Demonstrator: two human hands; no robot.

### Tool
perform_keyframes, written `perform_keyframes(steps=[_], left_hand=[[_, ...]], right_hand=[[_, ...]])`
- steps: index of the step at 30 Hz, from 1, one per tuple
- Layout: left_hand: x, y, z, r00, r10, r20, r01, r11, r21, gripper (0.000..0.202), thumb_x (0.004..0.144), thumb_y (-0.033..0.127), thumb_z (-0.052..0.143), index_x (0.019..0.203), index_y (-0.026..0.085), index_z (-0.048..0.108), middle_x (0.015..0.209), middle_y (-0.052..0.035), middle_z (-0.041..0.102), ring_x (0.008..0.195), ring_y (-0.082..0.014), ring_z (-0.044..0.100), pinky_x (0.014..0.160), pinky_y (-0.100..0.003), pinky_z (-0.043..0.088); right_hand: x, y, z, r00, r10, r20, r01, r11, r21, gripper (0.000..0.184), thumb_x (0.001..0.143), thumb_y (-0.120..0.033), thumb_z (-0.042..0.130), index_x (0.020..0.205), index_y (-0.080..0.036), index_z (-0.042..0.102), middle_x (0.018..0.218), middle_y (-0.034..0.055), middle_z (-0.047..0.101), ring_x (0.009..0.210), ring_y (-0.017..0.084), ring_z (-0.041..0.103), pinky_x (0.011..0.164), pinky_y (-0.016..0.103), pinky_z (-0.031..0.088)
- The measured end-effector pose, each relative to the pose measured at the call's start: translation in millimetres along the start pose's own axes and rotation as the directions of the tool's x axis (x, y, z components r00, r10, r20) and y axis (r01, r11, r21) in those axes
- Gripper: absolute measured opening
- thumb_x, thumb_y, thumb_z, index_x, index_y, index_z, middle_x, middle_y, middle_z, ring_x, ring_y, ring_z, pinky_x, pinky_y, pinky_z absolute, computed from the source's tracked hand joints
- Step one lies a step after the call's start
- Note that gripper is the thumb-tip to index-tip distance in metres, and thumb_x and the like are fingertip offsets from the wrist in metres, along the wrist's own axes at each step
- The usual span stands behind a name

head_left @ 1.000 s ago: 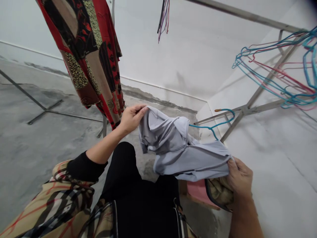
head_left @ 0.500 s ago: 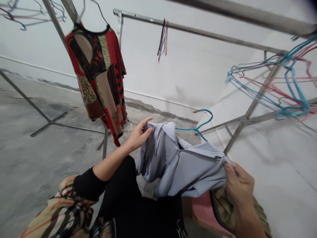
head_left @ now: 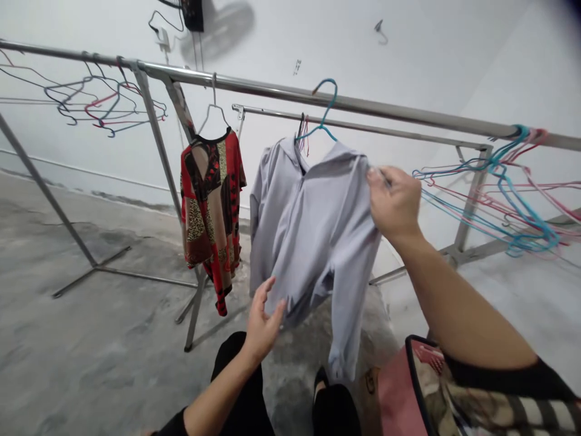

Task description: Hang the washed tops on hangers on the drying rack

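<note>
A light grey shirt (head_left: 308, 224) with a collar hangs spread out on a blue hanger (head_left: 327, 115), its sleeves and hem dangling. The hanger's hook is level with the metal rail, but whether it rests on the rail I cannot tell. My right hand (head_left: 394, 200) pinches the shirt's shoulder on the right side. Lower down, my left hand (head_left: 265, 321) is open in front of the shirt's lower left part, fingers apart, holding nothing.
A patterned red, brown and black top (head_left: 213, 206) hangs on the metal rail (head_left: 385, 112) to the left. Blue and pink hangers (head_left: 512, 194) cluster on the right, more hangers (head_left: 104, 100) at far left. A pink basket (head_left: 399, 387) with clothes stands at lower right.
The shirt on its hanger has risen from my lap to rail height and unfolded downward. My right hand went up with its shoulder; my left hand let go and is lower. The view tilted up.
</note>
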State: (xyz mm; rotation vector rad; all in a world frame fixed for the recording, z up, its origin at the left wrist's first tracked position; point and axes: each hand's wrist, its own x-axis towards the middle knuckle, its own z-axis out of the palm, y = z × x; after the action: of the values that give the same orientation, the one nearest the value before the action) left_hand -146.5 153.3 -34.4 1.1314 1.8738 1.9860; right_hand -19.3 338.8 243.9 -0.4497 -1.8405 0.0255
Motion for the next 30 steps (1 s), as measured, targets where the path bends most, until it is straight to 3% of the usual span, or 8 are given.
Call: perform_keyframes(steps=[7, 11, 15, 19, 23, 27, 29, 30], left_hand=[[-5.8, -13.4, -21.6, 0.996, -0.083, 0.031, 0.085, 0.995, -0.051, 0.052, 0.086, 0.043, 0.060, 0.135, 0.031, 0.050, 0.130, -0.0109, 0.061, 0.125, -0.0277, 0.057, 0.106, -0.048, 0.042], [-4.0, -21.3, -33.1, 0.991, -0.136, 0.014, 0.136, 0.989, -0.059, 0.052, 0.086, 0.043, 0.059, 0.133, 0.023, 0.052, 0.123, -0.0131, 0.066, 0.119, -0.0272, 0.060, 0.104, -0.049, 0.042], [-0.6, -26.8, -34.7, 0.989, -0.146, 0.018, 0.146, 0.988, -0.049, 0.047, 0.083, 0.044, 0.061, 0.123, 0.019, 0.060, 0.119, -0.0138, 0.068, 0.116, -0.0272, 0.061, 0.103, -0.048, 0.044], [4.8, -24.2, -27.1, 0.988, -0.140, 0.071, 0.139, 0.990, 0.022, 0.040, 0.082, 0.045, 0.061, 0.114, 0.020, 0.066, 0.120, -0.0125, 0.068, 0.117, -0.0280, 0.060, 0.105, -0.049, 0.042], [9.9, -18.3, -11.4, 0.972, -0.163, 0.168, 0.155, 0.986, 0.060, 0.043, 0.082, 0.047, 0.062, 0.116, 0.020, 0.065, 0.124, -0.0131, 0.066, 0.121, -0.0287, 0.058, 0.107, -0.049, 0.041], [8.4, -20.0, 11.6, 0.952, -0.160, 0.263, 0.152, 0.987, 0.050, 0.046, 0.082, 0.047, 0.065, 0.120, 0.021, 0.062, 0.129, -0.0135, 0.063, 0.123, -0.0288, 0.056, 0.108, -0.048, 0.038], [4.7, -23.2, 24.2, 0.938, -0.165, 0.303, 0.156, 0.986, 0.055, 0.047, 0.082, 0.047, 0.067, 0.121, 0.021, 0.062, 0.128, -0.0131, 0.063, 0.122, -0.0284, 0.057, 0.108, -0.047, 0.039], [2.4, -24.9, 30.3, 0.930, -0.174, 0.324, 0.160, 0.985, 0.068, 0.047, 0.082, 0.047, 0.067, 0.121, 0.022, 0.062, 0.128, -0.0126, 0.064, 0.122, -0.0282, 0.057, 0.107, -0.047, 0.039]], right_hand=[[90.9, 7.4, 111.0, 0.988, -0.155, 0.001, 0.153, 0.978, 0.143, 0.058, 0.100, -0.054, 0.023, 0.092, -0.014, 0.064, 0.094, 0.0085, 0.063, 0.113, 0.029, 0.059, 0.091, 0.043, 0.046], [89.8, -22.1, 159.1, 0.986, -0.123, 0.116, 0.110, 0.988, 0.109, 0.049, 0.101, -0.048, 0.027, 0.103, -0.014, 0.062, 0.105, 0.0120, 0.064, 0.118, 0.034, 0.058, 0.096, 0.052, 0.045], [74.5, -69.1, 182.0, 0.959, 0.027, 0.282, -0.040, 0.998, 0.041, 0.032, 0.101, -0.033, 0.034, 0.111, -0.013, 0.055, 0.108, 0.0140, 0.065, 0.122, 0.035, 0.056, 0.103, 0.055, 0.043], [67.6, -98.8, 182.9, 0.888, 0.068, 0.454, -0.097, 0.994, 0.041, 0.033, 0.101, -0.029, 0.043, 0.128, -0.010, 0.043, 0.121, 0.0130, 0.063, 0.126, 0.028, 0.054, 0.111, 0.045, 0.038], [38.0, -80.0, 169.2, 0.866, -0.028, 0.499, -0.068, 0.983, 0.173, 0.064, 0.098, -0.051, 0.045, 0.148, -0.022, 0.018, 0.139, 0.0035, 0.051, 0.136, 0.025, 0.042, 0.114, 0.039, 0.033], [-58.3, -13.1, 136.5, 0.841, 0.051, 0.539, -0.121, 0.988, 0.095, 0.054, 0.099, -0.050, 0.043, 0.147, -0.031, 0.029, 0.136, 0.0004, 0.052, 0.131, 0.023, 0.046, 0.109, 0.036, 0.040], [-129.3, 30.4, 108.1, 0.772, 0.148, 0.618, -0.168, 0.985, -0.026, 0.043, 0.100, -0.040, 0.044, 0.140, -0.024, 0.044, 0.129, 0.0067, 0.056, 0.124, 0.022, 0.051, 0.105, 0.036, 0.044], [-167.3, 52.9, 90.5, 0.707, 0.226, 0.670, -0.215, 0.971, -0.101, 0.038, 0.100, -0.035, 0.046, 0.135, -0.021, 0.050, 0.127, 0.0087, 0.057, 0.124, 0.021, 0.051, 0.104, 0.036, 0.045]])
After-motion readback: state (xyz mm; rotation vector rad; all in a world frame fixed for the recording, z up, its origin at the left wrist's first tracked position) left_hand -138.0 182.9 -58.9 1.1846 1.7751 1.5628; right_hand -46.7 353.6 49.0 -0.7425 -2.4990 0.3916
